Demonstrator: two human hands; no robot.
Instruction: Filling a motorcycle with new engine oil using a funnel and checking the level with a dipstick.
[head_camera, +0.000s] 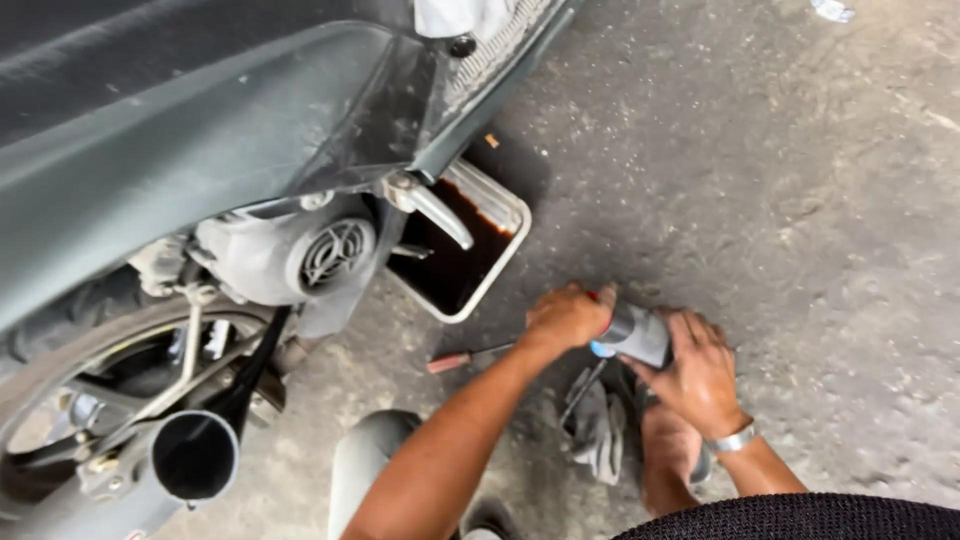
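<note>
The fingers (600, 300) of the left hand (566, 318) are curling tightly over the top end of a small grey bottle (636, 335), where a bit of red, probably the cap, is showing at the knuckles. The right hand (697, 372) is wrapping its fingers around the body of the same bottle, so both hands are grasping it, low and right of the middle of the frame, just above the concrete floor (800, 200).

I am judging that the step in hand is the opening of this bottle: one hand is steadying the body while the other is working at the cap. The next move is calling for a firm twist at the cap with the body kept from turning.

The long axis of the bottle is running from the right hand up and left toward the left hand, with the cap end pointing to the upper left of the frame and a blue band near the lower edge.

Outward, a screwdriver with a reddish handle (468, 358) is lying on the floor left of the hands. Further up, a rectangular drain pan (505, 215) of dark oil is sitting under the scooter (200, 130), whose exhaust pipe (195, 455) is showing at lower left.
</note>
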